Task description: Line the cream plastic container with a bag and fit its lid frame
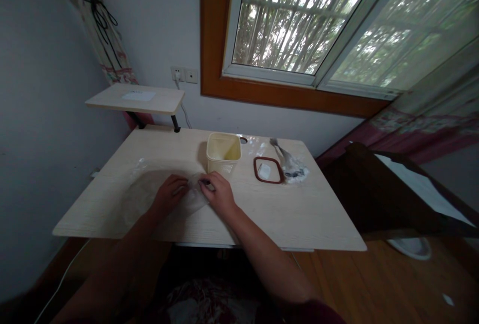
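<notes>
We look down on a pale wood-grain rectangular desk [299, 214] under a window. At its far left corner stands a small raised shelf [157, 100] of the same wood.

On the near left part of the desk lies a clear thin plastic film [194, 195]. It may be a bag, but the view is too dim for us to tell. Its long axis runs left to right, and it spreads out to the left past the wrist.

Both hands rest on its right end, almost touching. The left hand [170, 194] and the right hand [220, 194] each have their fingers closed narrowly, pinching the film between them, so neither hand is nearer to it.

Just beyond the right hand stands 1 cream slotted plastic basket [223, 153]. To its right lies a brown-rimmed rectangular lid [268, 169], flat on the desk. A crumpled clear bag [294, 168] touches the lid's right edge.
</notes>
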{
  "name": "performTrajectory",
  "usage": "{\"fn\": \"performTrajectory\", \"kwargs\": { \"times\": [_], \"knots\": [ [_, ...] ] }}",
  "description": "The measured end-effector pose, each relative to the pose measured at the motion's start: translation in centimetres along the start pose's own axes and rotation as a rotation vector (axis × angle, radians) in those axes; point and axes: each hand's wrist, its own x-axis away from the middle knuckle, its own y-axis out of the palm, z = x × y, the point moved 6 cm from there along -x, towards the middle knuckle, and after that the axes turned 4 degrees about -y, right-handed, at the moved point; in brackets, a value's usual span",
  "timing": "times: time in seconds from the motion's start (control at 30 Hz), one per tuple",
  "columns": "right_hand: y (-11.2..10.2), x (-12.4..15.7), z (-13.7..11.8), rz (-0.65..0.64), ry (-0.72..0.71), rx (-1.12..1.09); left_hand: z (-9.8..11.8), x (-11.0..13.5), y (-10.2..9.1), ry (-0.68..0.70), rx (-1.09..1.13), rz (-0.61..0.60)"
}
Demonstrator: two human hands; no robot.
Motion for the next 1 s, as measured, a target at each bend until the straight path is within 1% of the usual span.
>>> {"fn": "performTrajectory", "kwargs": {
  "times": [0.17,0.37,0.5,0.6,0.63,0.7,0.77,0.83,0.9,1.0],
  "knots": [
    [-0.5,-0.3,-0.7,0.031,0.011,-0.006,-0.4,0.0,-0.9,-0.035,0.016,0.064],
    [-1.5,-0.2,0.0,0.100,0.159,-0.062,-0.6,-0.1,-2.1,-0.133,0.076,0.144],
    [-2.3,0.0,-0.3,0.191,0.173,-0.057,0.0,-0.3,-3.3,-0.161,0.116,0.260],
    [-2.9,0.4,-1.1,0.260,0.124,0.005,0.4,-0.4,-4.2,-0.251,0.168,0.375],
    [-3.0,0.5,-1.3,0.258,0.103,0.019,0.4,-0.3,-4.5,-0.291,0.186,0.416],
    [-2.7,0.5,-1.5,0.211,0.071,0.032,0.6,-0.3,-4.9,-0.351,0.214,0.474],
    [-2.0,0.3,-1.6,0.128,0.061,0.040,0.8,-0.4,-4.9,-0.369,0.235,0.481],
    [-1.1,-0.1,-1.7,0.036,0.057,0.042,1.1,-0.6,-4.6,-0.341,0.249,0.456],
    [-0.5,-0.8,-2.0,-0.027,0.051,0.024,1.4,-0.6,-4.3,-0.291,0.252,0.425],
    [-0.3,-2.0,-2.3,-0.018,0.082,-0.056,1.7,-0.6,-3.5,-0.207,0.233,0.337]
  ]
}}
